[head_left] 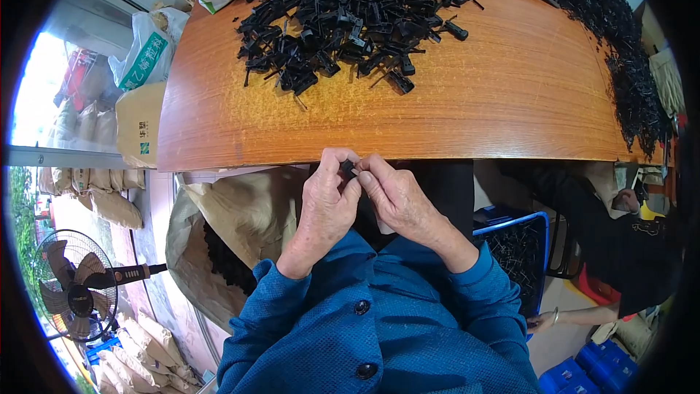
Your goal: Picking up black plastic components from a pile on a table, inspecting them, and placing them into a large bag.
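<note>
Just off the table's near edge, my left hand [327, 193] and my right hand [396, 191] meet at their fingertips. Between them is a small black plastic part [348, 168], mostly covered by the fingers. My left thumb and forefinger pinch it, while the right thumb and forefinger press together at its right side. What exactly the right fingers grip is too small to make out. Farther back on the wooden table [306, 128] lies a loose pile of black plastic parts [343, 25], many with thin stems.
An open sack [240, 211] holding black pieces stands left of my lap. A blue crate [547, 248] of dark parts is at my right, near another person's hand [543, 321]. More black pieces [627, 80] heap at the table's right end. A fan [76, 284] stands far left.
</note>
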